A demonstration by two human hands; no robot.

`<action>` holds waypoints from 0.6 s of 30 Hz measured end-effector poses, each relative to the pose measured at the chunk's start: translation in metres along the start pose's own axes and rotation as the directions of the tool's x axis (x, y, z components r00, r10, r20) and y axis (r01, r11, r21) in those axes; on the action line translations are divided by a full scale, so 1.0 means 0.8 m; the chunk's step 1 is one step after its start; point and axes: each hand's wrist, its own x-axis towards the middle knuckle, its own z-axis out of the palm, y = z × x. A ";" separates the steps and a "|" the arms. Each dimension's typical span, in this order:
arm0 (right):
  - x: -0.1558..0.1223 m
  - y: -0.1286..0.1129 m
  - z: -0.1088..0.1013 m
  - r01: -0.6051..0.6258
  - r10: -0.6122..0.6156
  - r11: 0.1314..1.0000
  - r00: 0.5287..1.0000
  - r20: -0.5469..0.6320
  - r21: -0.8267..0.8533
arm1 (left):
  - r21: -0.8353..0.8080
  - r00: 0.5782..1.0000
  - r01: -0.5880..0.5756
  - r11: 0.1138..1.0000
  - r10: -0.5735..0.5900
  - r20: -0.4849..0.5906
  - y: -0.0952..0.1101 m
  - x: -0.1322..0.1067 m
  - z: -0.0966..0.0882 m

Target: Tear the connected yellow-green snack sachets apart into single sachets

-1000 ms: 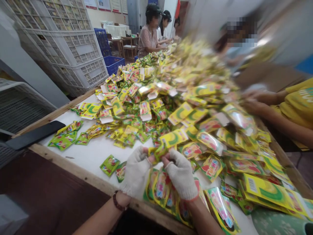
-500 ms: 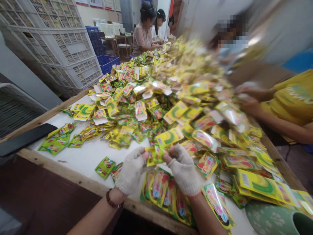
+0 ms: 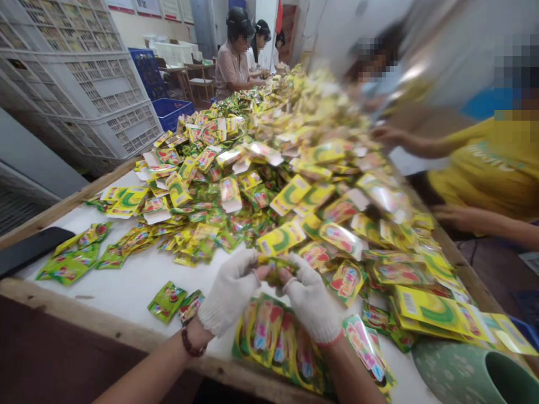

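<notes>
- The left hand point(image 3: 229, 292), in a white knit glove with bare fingertips, pinched one end of a yellow-and-green sachet point(image 3: 274, 264); the right hand point(image 3: 314, 294), gloved alike, gripped the other end.
- The sachet lay directly between the two sets of fingertips, its long axis running across from hand to hand, and neither hand was nearer. Whether it was a single packet could not be told.
- From the left hand it sat to the right; from the right hand, to the left; both wrists were on the side of the worktop's near edge.
- Below the sachet, by that near edge, overlapping printed cartons point(image 3: 269, 331) were fanned in a row, partly behind the right forearm.
- Just left of the left hand lay a loose green sachet point(image 3: 167, 301).
- Beyond the hands, a heap of cartons and sachets point(image 3: 290, 193) spread toward the far edge.
- A black phone point(image 3: 37, 249) rested at the near left corner, a green floral mug point(image 3: 446, 365) toward the near right.
</notes>
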 end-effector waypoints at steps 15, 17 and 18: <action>0.019 0.008 -0.036 0.042 0.154 0.841 0.937 -0.314 0.539 | 0.976 0.910 -0.197 0.089 0.386 0.148 -0.022 0.046 -0.027; 0.018 0.012 -0.031 0.021 0.165 0.838 0.943 -0.289 0.545 | 0.979 0.919 -0.205 0.001 0.344 0.192 -0.030 0.025 -0.041; 0.018 0.013 -0.029 0.015 0.160 0.848 0.946 -0.283 0.529 | 0.974 0.926 -0.225 -0.006 0.311 0.215 -0.034 0.016 -0.048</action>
